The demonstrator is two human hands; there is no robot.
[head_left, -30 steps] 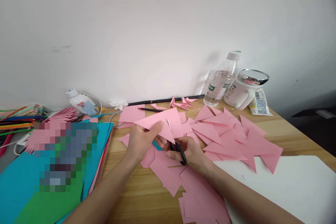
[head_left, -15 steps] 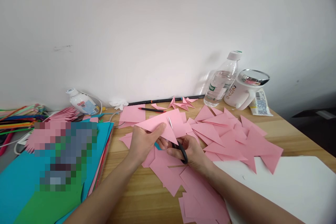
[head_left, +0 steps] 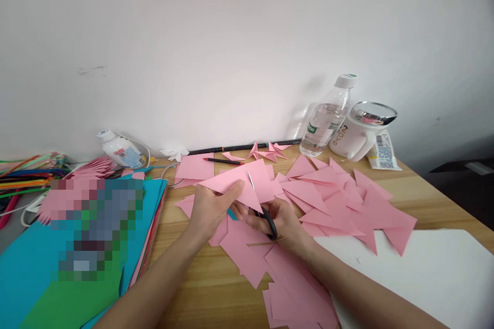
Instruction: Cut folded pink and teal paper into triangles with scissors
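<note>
A wooden desk (head_left: 189, 288) carries a heap of pink pieces (head_left: 332, 195). Above it, between the hands, is one folded-looking pink sheet (head_left: 229, 177). The left hand (head_left: 216, 208) pinches the sheet, thumb on top; the right hand (head_left: 283, 221) curls round black scissors (head_left: 271, 226) (their loops are partly hidden), a blade across the sheet. A slackened pinch could let the paper twist, sending the cut astray.

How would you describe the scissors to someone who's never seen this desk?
Start at the wooden table against the white wall, then find the scattered pink paper. Above it, the right hand grips the scissors, one blade lying across the pink sheet in the left hand. Their black handle and shiny blade stand out from the surrounding pink.
</note>
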